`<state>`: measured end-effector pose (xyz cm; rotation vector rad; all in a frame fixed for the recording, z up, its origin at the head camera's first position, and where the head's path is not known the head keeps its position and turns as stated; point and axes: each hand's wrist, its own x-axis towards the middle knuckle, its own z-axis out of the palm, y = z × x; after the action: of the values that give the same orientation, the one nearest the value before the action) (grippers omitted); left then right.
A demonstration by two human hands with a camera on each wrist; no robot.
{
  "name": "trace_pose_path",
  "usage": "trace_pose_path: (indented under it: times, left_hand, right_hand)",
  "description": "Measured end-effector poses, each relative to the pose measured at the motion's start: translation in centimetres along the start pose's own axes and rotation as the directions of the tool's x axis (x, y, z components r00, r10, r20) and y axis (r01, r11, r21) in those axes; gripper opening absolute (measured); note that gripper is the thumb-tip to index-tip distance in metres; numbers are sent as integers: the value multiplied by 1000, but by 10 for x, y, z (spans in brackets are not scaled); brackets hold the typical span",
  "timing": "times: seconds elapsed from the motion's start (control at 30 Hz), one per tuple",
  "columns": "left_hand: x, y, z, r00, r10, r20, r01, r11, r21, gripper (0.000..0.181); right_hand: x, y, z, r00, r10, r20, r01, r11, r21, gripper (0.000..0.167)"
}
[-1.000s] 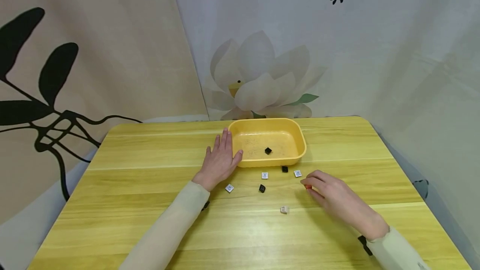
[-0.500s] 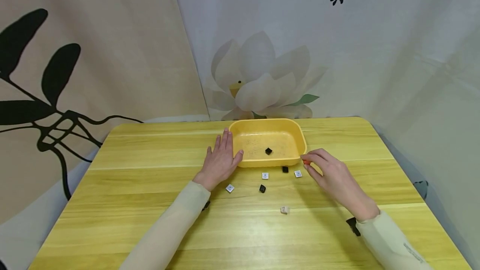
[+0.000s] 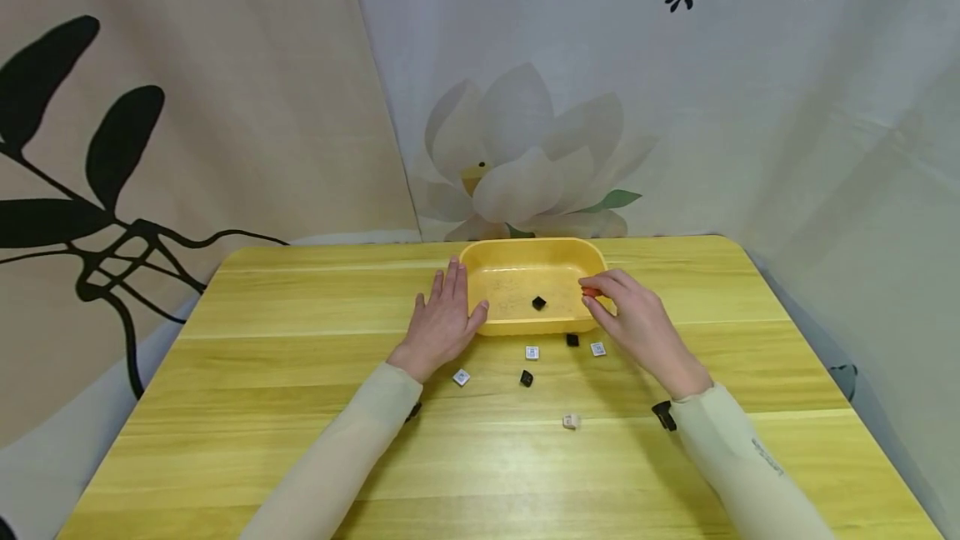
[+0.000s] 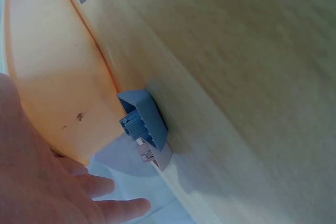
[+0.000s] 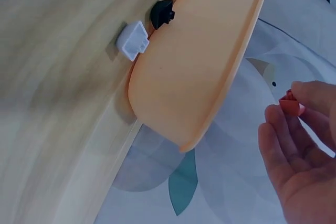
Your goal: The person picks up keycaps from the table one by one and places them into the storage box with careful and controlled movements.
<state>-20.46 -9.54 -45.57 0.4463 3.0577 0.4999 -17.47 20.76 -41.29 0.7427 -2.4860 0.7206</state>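
A red keycap (image 5: pixel 290 107) is pinched between the thumb and fingers of the right hand (image 3: pixel 637 319), above the right end of a yellow tray (image 3: pixel 525 327). One black keycap (image 3: pixel 539 303) lies inside the tray. The left hand (image 3: pixel 438 327) rests along the tray's left side, fingers straight, thumb spread apart from them. Nearer the person, two more black keycaps (image 3: pixel 527 377) and four pale keycaps (image 3: pixel 532 352) lie scattered on the wooden desk (image 3: pixel 300 407). Behind hangs pale cloth (image 3: pixel 585 23) printed with a large flower (image 3: pixel 517 186).
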Motion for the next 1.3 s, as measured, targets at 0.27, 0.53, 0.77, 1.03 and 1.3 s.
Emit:
trace_pose_path:
  times: [0.27, 0.53, 0.77, 1.03, 1.3]
  left_hand:
    - [0, 0, 1, 1000, -2, 5, 2, 1000, 1, 81]
    - [-1, 1, 0, 1000, -11, 26, 11, 1000, 5, 81]
    - [-1, 1, 1, 1000, -8, 14, 8, 1000, -4, 80]
    - [0, 0, 1, 1000, -8, 17, 8, 1000, -5, 81]
    - [-1, 0, 0, 1000, -3, 11, 3, 1000, -5, 81]
  right_hand:
    - [16, 6, 13, 998, 51, 47, -51, 999, -4, 23]
    - [29, 12, 25, 988, 114, 105, -113, 993, -22, 22]
    - [40, 16, 36, 974, 151, 169, -143, 988, -60, 21]
    - [51, 18, 49, 937, 216, 273, -202, 976, -80, 27]
    - [57, 18, 57, 919, 242, 311, -213, 969, -126, 15]
